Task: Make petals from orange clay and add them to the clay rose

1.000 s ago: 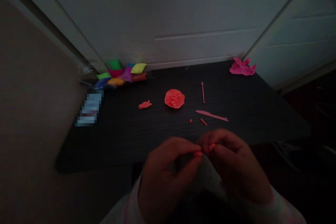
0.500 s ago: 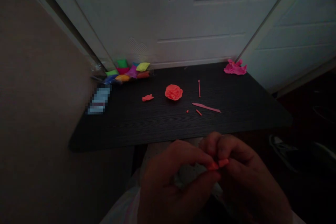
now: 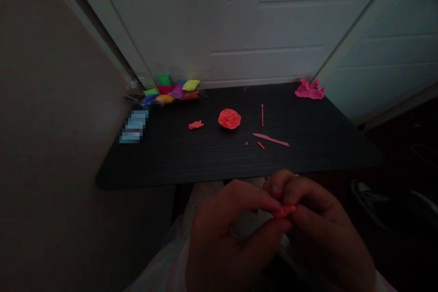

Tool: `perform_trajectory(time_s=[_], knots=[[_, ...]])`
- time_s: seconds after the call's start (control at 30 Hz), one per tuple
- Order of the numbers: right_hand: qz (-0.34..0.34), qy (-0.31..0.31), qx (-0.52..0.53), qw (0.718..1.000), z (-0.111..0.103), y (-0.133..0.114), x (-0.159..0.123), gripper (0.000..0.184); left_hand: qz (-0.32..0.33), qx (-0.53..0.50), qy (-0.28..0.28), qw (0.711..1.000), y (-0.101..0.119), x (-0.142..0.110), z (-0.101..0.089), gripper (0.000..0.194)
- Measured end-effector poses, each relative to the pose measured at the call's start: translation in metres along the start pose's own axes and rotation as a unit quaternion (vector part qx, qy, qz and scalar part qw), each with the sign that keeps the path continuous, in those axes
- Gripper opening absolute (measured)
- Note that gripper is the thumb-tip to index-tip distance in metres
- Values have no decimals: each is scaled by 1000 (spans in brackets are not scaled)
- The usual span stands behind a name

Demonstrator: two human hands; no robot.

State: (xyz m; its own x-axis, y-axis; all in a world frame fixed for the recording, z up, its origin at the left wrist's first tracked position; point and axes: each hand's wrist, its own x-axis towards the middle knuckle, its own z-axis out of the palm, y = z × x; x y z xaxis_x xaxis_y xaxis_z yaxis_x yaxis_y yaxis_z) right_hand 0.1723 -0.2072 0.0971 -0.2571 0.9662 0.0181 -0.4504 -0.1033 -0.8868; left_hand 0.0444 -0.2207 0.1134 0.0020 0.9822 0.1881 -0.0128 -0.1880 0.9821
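Note:
A small piece of orange-red modelling clay (image 3: 284,211) is pinched between the fingertips of both hands, below the table's near edge. My left hand (image 3: 232,232) grips it from the left with thumb and index finger. From the right, thumb and bent fingers of my right hand (image 3: 318,219) close on its other end. On the table lies a ruffled clay flower (image 3: 229,119) of the same colour. A torn clay lump (image 3: 196,125) sits to its left. A pink modelling knife (image 3: 271,139) and a thin pink stick tool (image 3: 262,115) are on its right.
Packets of coloured clay (image 3: 171,91) are piled at the back left of the dark table (image 3: 164,159). Near them is a pixelated rectangle (image 3: 135,126). Crumpled pink clay (image 3: 310,89) lies back right; a small clay roll (image 3: 261,145) sits near the knife. A white panel (image 3: 191,18) stands behind.
The two ends of the clay piece, angled apart before, now look pressed closer into one strip. The view has shifted slightly, so the table's things appear a little further right.

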Motion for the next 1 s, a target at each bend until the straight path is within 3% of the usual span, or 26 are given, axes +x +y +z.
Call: perform_trajectory(time_s=[0.2,0.3,0.37,0.5,0.67,0.73,0.77,0.83,0.87,0.93,1.0], knots=[[-2,6,-27,1000,0,3,3,2,-42,-26,12,999,0,0,-1,21],[-4,3,-46,999,-2,4,5,3,-90,-86,13,992,-5,2,-2,23],[-12,2,-56,998,-4,5,7,6,-144,-167,9,975,-10,4,-1,22],[-18,29,-77,996,-7,8,8,13,-240,-328,20,913,-19,8,0,13],[-66,54,-213,973,-21,9,22,12,-276,-393,50,875,-27,10,1,12],[-121,98,-344,926,-37,11,39,10,-288,-411,57,863,-32,11,0,13],[-145,113,-428,885,-46,13,49,9,-294,-418,63,857,-34,12,-1,15],[-170,76,-586,789,-65,18,70,13,-308,-424,80,848,-38,13,-3,17],[-161,40,-668,725,-73,22,80,16,-315,-421,88,846,-39,14,-4,17],[-152,27,-715,682,-84,29,96,16,-323,-412,101,846,-41,14,-6,16],[-143,14,-736,662,-88,36,105,16,-321,-409,105,848,-41,14,-7,15]])
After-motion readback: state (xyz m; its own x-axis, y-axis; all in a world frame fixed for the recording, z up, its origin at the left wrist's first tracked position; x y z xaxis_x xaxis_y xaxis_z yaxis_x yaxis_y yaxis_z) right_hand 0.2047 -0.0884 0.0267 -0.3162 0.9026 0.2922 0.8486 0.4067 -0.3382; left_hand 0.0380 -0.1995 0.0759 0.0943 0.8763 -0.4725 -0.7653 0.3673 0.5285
